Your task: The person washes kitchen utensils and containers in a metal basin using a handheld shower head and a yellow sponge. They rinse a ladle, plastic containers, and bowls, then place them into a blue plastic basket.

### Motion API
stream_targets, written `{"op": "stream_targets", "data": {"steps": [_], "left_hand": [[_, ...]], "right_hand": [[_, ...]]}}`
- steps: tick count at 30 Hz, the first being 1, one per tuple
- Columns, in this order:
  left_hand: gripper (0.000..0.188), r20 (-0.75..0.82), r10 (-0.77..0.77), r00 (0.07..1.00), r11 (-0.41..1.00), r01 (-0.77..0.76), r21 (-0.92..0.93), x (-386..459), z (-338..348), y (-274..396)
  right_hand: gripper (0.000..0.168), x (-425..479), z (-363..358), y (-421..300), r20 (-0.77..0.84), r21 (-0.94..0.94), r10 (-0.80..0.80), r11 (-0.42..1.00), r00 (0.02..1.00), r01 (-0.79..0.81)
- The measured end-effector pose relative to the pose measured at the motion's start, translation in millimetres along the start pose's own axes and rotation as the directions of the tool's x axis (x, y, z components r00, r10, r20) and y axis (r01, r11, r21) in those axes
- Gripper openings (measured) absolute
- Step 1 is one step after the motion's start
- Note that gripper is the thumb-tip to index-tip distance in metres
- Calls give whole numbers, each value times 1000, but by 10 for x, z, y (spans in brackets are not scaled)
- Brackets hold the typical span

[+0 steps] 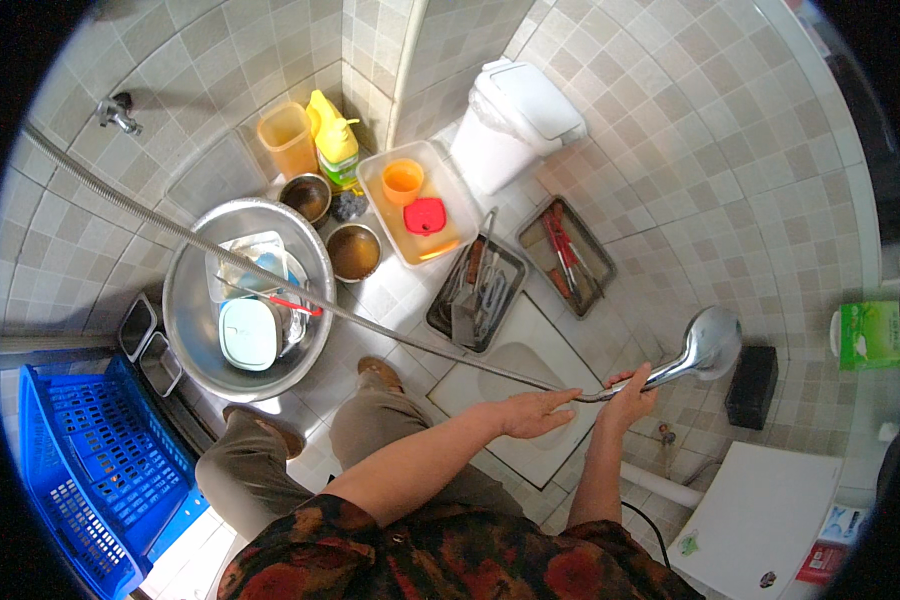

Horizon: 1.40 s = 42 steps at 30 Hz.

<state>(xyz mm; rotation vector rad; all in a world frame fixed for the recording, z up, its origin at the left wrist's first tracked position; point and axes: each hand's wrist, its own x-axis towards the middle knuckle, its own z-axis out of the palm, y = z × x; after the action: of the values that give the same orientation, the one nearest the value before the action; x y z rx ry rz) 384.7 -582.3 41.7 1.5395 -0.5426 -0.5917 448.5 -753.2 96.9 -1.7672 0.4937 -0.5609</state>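
Note:
My right hand (632, 397) is closed round the handle of a chrome hand shower (712, 334), its head pointing up to the right. My left hand (536, 412) lies flat with extended fingers at the shower's hose end, fingertips beside the hose; whether it grips anything is not plain. The metal shower hose (390, 334) runs from the upper left across a large steel basin (180, 322). In the basin are a lidded container with a pale green lid (249, 335), clear plastic containers and a red-handled tool (296, 305).
A squat toilet (529, 360) lies below my hands. Beyond are two trays of utensils (476, 300), (566, 255), a plastic tub (412, 251), steel bowls (353, 253), a yellow bottle (337, 142) and a white bin (495, 142). Blue baskets (105, 465) stand left, a white cabinet (757, 510) right.

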Motion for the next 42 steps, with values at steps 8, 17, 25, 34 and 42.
{"op": "stream_targets", "data": {"steps": [8, 17, 25, 34, 42], "left_hand": [[68, 22, -24, 999, 1000, 24, 5, 6, -50, 75], [68, -10, -9, 1000, 1000, 9, 8, 8, -37, 27], [69, -29, 16, 999, 999, -17, -42, -17, -52, 69], [66, 5, -18, 1000, 999, 18, -41, -25, -101, 134], [65, -71, 84, 994, 987, -93, -134, -32, -156, 228]], "right_hand": [[31, -34, 8, 72, 12, -2, 58, 998, 998, -58], [28, -76, 59, 10, 50, -5, 16, 1000, 999, -16], [29, -152, -23, 166, 88, 61, 106, 992, 991, -111], [32, -266, 4, 232, 122, -13, 115, 993, 986, -114], [31, -306, 134, 344, 155, -66, -19, 997, 988, 29]]}}
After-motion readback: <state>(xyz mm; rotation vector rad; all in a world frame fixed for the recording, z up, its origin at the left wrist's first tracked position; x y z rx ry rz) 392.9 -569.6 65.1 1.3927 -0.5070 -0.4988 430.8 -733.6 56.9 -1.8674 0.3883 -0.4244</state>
